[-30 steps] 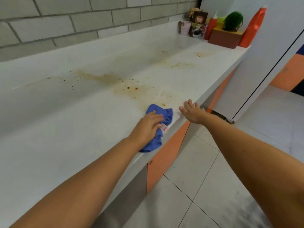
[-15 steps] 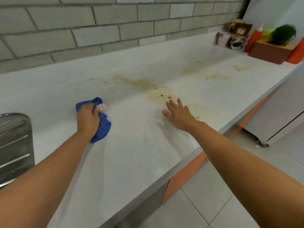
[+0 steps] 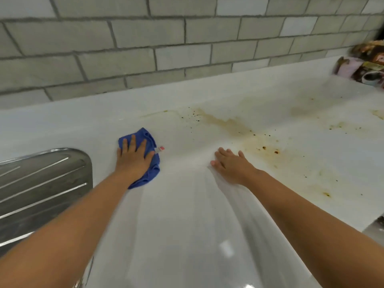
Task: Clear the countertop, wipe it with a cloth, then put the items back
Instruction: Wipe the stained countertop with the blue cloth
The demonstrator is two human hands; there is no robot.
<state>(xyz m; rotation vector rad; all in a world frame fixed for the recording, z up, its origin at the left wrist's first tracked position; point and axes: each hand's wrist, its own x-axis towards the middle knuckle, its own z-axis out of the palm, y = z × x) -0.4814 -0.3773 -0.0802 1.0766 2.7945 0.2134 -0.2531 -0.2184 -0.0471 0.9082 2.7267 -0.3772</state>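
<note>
A crumpled blue cloth (image 3: 150,138) lies on the white countertop (image 3: 182,225), a small red and white tag sticking out at its right. My left hand (image 3: 133,159) presses flat on the cloth with straight fingers. My right hand (image 3: 230,165) rests palm down on the bare counter about a hand's width to the right of the cloth. Brown and yellow stains (image 3: 245,134) with dark specks spread across the counter to the right of my right hand.
A steel sink drainboard (image 3: 41,183) sits at the left, close to the cloth. Blurred packets and a cup (image 3: 365,69) stand at the far right by the grey brick wall (image 3: 145,48). The counter's front edge (image 3: 372,225) shows at the lower right.
My left hand has slid the cloth leftward along the counter, from the front edge to beside the drainboard. My right hand moved from the edge onto the counter. The view swung left.
</note>
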